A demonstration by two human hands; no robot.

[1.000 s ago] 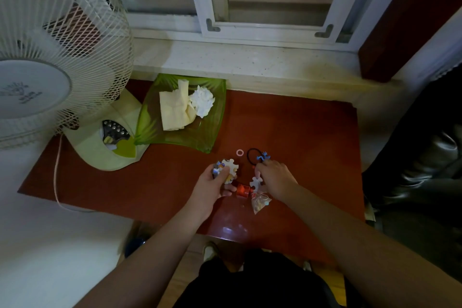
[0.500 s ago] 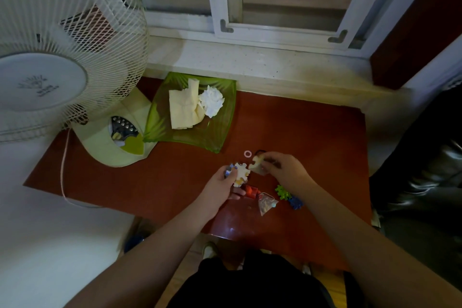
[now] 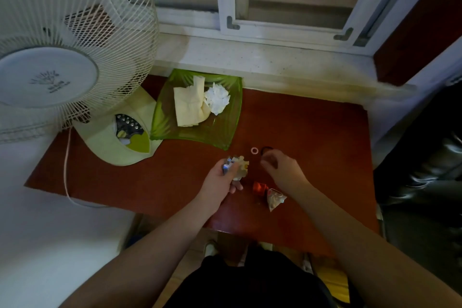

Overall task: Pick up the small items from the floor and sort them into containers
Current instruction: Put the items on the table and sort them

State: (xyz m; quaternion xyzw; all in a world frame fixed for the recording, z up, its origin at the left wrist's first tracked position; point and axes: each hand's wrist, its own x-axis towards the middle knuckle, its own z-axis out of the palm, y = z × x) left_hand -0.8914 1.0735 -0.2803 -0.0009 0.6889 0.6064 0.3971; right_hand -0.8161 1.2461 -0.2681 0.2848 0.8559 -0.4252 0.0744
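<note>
My left hand [image 3: 225, 177] grips a bunch of pale and blue puzzle pieces [image 3: 237, 166] just above the red mat [image 3: 312, 132]. My right hand [image 3: 283, 171] hovers to the right of it, its curled fingertips over a black hair band [image 3: 267, 149]; blur hides whether they pinch it. A small pink ring [image 3: 254, 150] lies left of the band. A red wrapper [image 3: 259, 186] and a small clear packet [image 3: 275, 199] lie between my wrists. The green tray [image 3: 220, 130] holds folded yellow paper [image 3: 187, 105] and a white tissue [image 3: 217, 97].
A white standing fan [image 3: 67, 57] and its pale green base [image 3: 112, 137] crowd the mat's left side, with a cord [image 3: 66, 170] trailing off. A window sill [image 3: 262, 57] borders the far edge. Dark bags [image 3: 425, 157] stand on the right.
My right hand passed a puzzle piece over to the left hand's bunch, then drew back right over the black hair band. The camera has tilted and shifted slightly.
</note>
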